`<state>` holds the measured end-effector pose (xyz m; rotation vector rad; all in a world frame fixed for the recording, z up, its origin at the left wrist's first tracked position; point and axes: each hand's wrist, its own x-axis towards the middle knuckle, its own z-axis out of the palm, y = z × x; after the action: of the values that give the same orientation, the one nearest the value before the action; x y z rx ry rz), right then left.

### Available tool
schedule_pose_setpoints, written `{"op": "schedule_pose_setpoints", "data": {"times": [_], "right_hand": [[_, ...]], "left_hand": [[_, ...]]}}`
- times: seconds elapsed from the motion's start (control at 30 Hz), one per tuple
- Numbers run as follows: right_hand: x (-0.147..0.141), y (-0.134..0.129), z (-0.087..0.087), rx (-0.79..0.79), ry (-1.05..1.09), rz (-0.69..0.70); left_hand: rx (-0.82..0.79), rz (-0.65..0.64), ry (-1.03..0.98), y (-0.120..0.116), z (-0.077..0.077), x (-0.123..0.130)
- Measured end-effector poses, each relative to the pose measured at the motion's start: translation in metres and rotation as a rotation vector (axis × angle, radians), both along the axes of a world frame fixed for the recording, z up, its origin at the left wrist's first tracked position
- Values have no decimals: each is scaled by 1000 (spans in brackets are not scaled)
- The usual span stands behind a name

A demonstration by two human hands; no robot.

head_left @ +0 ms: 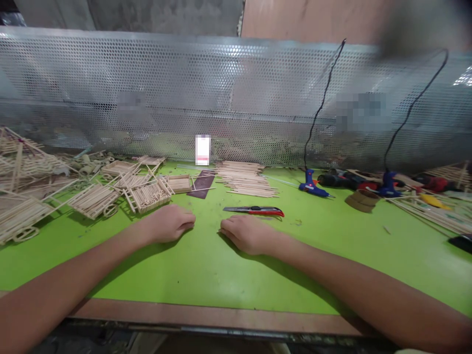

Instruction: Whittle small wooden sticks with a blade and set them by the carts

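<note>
My left hand [170, 223] rests on the green tabletop with its fingers curled closed, and nothing shows in it. Opposite it, my right hand [246, 233] also lies closed on the table, with no object visible in its fingers. Just beyond the right hand lies a red utility knife [266, 211] with its blade out, apart from the fingers. Farther back is a stack of thin wooden sticks [245, 178], beside a dark sandpaper-like sheet [201, 186]. Small stick-built carts [148, 195] stand past my left hand, one filled with short pieces.
Two blue glue guns [313, 184] [389, 185] with black cords stand at the back right, near a brown tape roll [362, 200]. More stick pieces [24, 216] crowd the left side. A perforated metal screen [165, 73] closes off the back.
</note>
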<state>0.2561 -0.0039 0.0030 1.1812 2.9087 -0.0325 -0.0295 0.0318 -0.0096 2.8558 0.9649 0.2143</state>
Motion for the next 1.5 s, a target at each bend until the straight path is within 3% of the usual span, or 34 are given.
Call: {"op": "schedule_pose_setpoints", "data": {"times": [0.17,0.47,0.93,1.33,1.5], "right_hand": [[1,1,-1,2,12,8],[1,0,0,8,20,12],[0,0,2,-12,27,11],[2,1,-1,1,34,35],[1,0,0,-11,27,14]], "left_hand": [[48,1,52,-3,5,1],[-9,48,-49,6,-4,-6],[31,94,-74,6,2,-5],[275,62,-222,15,5,-17],[150,33,-101,13,2,-13]]}}
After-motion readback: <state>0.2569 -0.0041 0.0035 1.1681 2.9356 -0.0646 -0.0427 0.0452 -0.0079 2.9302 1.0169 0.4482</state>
